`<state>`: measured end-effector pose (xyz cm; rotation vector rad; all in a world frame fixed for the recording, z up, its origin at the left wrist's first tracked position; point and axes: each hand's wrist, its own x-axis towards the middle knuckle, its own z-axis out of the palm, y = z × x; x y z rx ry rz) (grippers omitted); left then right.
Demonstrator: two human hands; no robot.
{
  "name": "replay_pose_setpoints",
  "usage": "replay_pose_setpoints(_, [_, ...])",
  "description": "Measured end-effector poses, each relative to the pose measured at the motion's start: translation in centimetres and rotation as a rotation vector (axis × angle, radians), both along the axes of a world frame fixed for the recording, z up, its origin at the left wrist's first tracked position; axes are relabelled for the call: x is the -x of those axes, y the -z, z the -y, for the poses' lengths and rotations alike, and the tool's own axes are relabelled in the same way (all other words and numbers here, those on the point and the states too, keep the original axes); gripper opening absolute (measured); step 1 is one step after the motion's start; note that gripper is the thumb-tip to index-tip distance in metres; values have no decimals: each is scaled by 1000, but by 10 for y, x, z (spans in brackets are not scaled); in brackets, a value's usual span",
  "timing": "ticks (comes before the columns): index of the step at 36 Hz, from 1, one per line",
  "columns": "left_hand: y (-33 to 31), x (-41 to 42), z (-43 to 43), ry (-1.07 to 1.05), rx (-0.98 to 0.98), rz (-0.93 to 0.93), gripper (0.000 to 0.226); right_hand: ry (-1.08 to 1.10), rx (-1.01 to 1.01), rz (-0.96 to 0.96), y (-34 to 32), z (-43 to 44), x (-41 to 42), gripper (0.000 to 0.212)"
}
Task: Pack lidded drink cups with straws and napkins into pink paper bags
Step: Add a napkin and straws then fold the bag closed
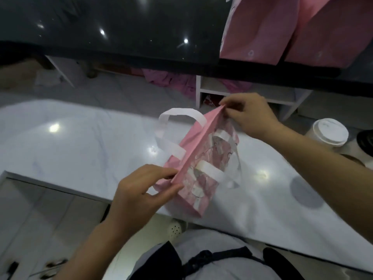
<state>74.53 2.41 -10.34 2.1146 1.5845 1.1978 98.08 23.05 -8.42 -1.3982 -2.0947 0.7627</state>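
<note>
Nearest, the left hand [139,190] pinches between thumb and fingers the near end of the closed top edge of the pink paper bag [198,147]. The bag rests on the white counter [80,142], its 2 white handles [177,114] splayed left and right. Farther on, the right hand [250,116] pinches the far end. A lidded cup [328,132] stands to the right, and 2 more pink bags [262,29] sit on the dark ledge [121,27] beyond.
</note>
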Motion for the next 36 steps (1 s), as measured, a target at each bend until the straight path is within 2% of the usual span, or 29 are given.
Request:
replay_pose_setpoints(3, [14,-11,15,-14,89,121,41,-67,105,-179,2,5,15,34])
replay_pose_setpoints(5, [24,-13,24,-45,173,138,52,-110,189,-275,6,14,18,40])
replay_pose_setpoints(9, [41,-11,42,-73,364,232,71,1,213,-419,23,42,6,42])
replay_pose_setpoints(13, [52,-8,54,-167,572,536,64,306,209,-543,62,84,-21,35])
replay_pose_setpoints(17, [86,5,39,-401,731,709,40,472,448,-585,108,121,-30,37])
replay_pose_setpoints(20, [97,6,17,-458,826,755,41,446,602,-585,133,136,-24,37])
replay_pose_setpoints(23, [97,-1,-2,-459,901,749,47,410,701,-678,146,142,-13,35])
replay_pose_setpoints(27, [96,-13,-16,-415,951,875,50,377,730,-760,137,144,3,35])
replay_pose_setpoints(29, [94,-20,-17,-394,994,944,55,338,752,-768,130,144,9,44])
replay_pose_setpoints(33, [89,-23,-16,-321,1030,937,67,304,764,-777,122,143,19,52])
replay_pose_setpoints(36, [83,-21,-20,-332,1033,1040,59,293,776,-797,118,143,25,57])
